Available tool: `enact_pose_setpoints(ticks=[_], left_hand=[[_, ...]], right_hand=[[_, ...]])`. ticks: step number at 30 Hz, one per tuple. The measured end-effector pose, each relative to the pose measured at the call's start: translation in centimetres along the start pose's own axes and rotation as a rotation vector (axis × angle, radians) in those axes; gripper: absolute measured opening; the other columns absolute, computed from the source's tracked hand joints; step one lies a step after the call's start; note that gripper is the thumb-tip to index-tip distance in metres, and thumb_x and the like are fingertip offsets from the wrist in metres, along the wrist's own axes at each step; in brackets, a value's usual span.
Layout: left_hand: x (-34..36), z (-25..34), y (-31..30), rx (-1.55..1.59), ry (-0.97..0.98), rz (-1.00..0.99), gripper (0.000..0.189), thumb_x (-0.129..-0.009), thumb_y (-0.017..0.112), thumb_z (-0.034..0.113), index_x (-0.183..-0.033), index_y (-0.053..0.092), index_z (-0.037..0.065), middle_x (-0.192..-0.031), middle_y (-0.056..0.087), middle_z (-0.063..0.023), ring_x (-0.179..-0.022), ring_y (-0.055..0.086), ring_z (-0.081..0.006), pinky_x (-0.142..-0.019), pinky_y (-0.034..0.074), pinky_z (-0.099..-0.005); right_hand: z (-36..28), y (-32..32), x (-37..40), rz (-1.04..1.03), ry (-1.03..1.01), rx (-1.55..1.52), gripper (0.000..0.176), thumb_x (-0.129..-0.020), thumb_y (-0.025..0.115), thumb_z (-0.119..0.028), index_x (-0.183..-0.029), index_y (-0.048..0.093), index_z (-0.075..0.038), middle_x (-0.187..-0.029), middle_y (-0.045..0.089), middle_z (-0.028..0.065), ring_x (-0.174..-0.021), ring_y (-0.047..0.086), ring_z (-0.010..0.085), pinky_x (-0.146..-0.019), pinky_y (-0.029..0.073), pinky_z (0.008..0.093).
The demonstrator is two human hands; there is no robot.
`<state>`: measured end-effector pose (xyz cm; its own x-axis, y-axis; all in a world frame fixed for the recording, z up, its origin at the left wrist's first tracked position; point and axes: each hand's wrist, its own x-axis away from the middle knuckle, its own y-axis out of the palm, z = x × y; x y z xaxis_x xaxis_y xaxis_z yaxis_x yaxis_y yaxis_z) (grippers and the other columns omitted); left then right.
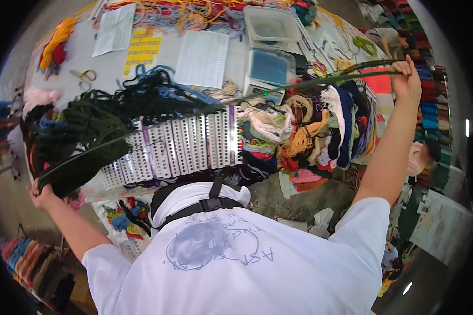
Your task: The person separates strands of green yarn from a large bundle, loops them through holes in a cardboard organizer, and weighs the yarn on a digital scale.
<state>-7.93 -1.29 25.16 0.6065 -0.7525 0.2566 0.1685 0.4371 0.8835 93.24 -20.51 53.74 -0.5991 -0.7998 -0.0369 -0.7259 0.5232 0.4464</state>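
Observation:
Long strands of dark green yarn (328, 81) stretch across the table between my two widely spread arms. My right hand (407, 80) is raised at the far right, its fingers closed around one end of the strands. At the lower left, my left hand (43, 195) grips the other end, beside the table's edge. A large loose heap of dark green yarn (97, 118) lies below the stretched strands on the left. Under the strands in the middle sit white cards with rows of punched holes (178, 147).
Mixed yarn skeins (305, 126) are piled at the right of the table. Behind are a digital scale (267, 86), a clear plastic tub (270, 26), a printed sheet (202, 59) and scissors (84, 76). Another person (389, 39) bends at the far right, near yarn racks (436, 105).

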Motion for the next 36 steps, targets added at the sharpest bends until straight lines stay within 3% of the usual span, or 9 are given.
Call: enact_pose_setpoints(ticks=[3,10,12,17,18,20,22,24,36], left_hand=[[-7.4,3.9,-4.9,0.039,0.034,0.111,0.018,-0.076,0.039,0.002,-0.080,0.055,0.010,-0.050,0.024,0.0032,-0.040,0.032,-0.0104,-0.044,0.033,-0.0263],[-3.4,4.5,-5.9,0.006,0.005,-0.030,0.027,-0.080,0.034,0.008,-0.090,0.058,0.010,-0.055,0.027,0.0003,-0.040,0.031,-0.0140,-0.046,0.037,-0.0395],[-4.0,3.5,-5.2,-0.300,0.345,0.416,0.032,-0.081,0.031,0.007,-0.096,0.059,0.012,-0.054,0.026,0.0000,-0.042,0.033,-0.0145,-0.048,0.037,-0.0419],[-5.5,5.0,-4.7,-0.266,0.277,0.261,0.021,-0.076,0.042,0.006,-0.081,0.062,0.011,-0.053,0.026,0.0009,-0.046,0.036,-0.0141,-0.052,0.038,-0.0378],[-5.0,5.1,-3.0,0.044,0.196,0.156,0.027,-0.087,0.038,0.025,-0.080,0.057,0.007,-0.055,0.033,-0.0025,-0.050,0.039,-0.0159,-0.051,0.037,-0.0382],[4.1,0.0,5.1,0.122,0.234,-0.001,0.034,-0.088,0.037,0.032,-0.081,0.057,0.006,-0.052,0.028,-0.0014,-0.047,0.036,-0.0151,-0.051,0.034,-0.0324],[6.9,-0.2,8.1,0.122,0.138,-0.119,0.042,-0.090,0.032,0.040,-0.081,0.054,0.005,-0.053,0.029,-0.0023,-0.049,0.036,-0.0155,-0.051,0.031,-0.0307],[9.8,-1.4,10.9,0.160,-0.071,-0.303,0.039,-0.090,0.034,0.037,-0.080,0.051,0.004,-0.054,0.030,-0.0026,-0.053,0.037,-0.0156,-0.053,0.031,-0.0313],[17.1,-5.1,15.3,0.103,-0.302,-0.381,0.020,-0.081,0.043,0.023,-0.079,0.048,0.003,-0.059,0.032,-0.0041,-0.055,0.037,-0.0155,-0.056,0.030,-0.0294]], right_hand=[[-2.9,-1.7,-3.9,0.157,-0.054,0.039,0.027,-0.100,0.030,-0.019,-0.093,0.047,0.000,-0.057,0.028,-0.0020,-0.051,0.031,0.0115,-0.054,0.029,0.0290],[-7.6,-1.2,-8.0,0.205,-0.063,-0.089,0.018,-0.097,0.031,-0.012,-0.087,0.045,-0.005,-0.053,0.025,-0.0029,-0.046,0.029,0.0109,-0.054,0.028,0.0308],[-7.6,-0.1,-8.5,0.217,-0.147,-0.026,0.021,-0.098,0.031,-0.014,-0.095,0.047,-0.001,-0.058,0.029,-0.0023,-0.051,0.032,0.0109,-0.056,0.030,0.0301],[-8.6,-0.5,-12.4,0.177,-0.160,0.147,0.025,-0.097,0.034,-0.015,-0.103,0.049,0.005,-0.071,0.040,0.0059,-0.064,0.042,0.0169,-0.068,0.038,0.0358],[-8.4,-0.6,-12.9,0.132,-0.112,0.095,0.022,-0.096,0.036,-0.011,-0.100,0.054,0.001,-0.072,0.042,0.0045,-0.063,0.042,0.0163,-0.071,0.040,0.0359],[-6.9,6.3,-7.2,-0.020,0.876,-0.746,0.019,-0.093,0.047,-0.015,-0.084,0.056,0.000,-0.072,0.055,0.0076,-0.066,0.055,0.0189,-0.063,0.047,0.0292],[-4.1,9.9,-5.6,0.022,0.849,-0.705,0.022,-0.095,0.045,-0.016,-0.085,0.056,0.000,-0.073,0.055,0.0077,-0.067,0.054,0.0177,-0.064,0.046,0.0276],[0.9,14.3,-4.5,0.502,-0.415,0.206,0.022,-0.095,0.045,-0.016,-0.085,0.055,0.000,-0.075,0.055,0.0081,-0.068,0.054,0.0177,-0.067,0.046,0.0286],[6.0,9.7,-8.6,0.305,-0.256,0.259,0.019,-0.091,0.052,-0.020,-0.083,0.058,-0.004,-0.068,0.057,0.0048,-0.065,0.057,0.0179,-0.063,0.046,0.0300]])
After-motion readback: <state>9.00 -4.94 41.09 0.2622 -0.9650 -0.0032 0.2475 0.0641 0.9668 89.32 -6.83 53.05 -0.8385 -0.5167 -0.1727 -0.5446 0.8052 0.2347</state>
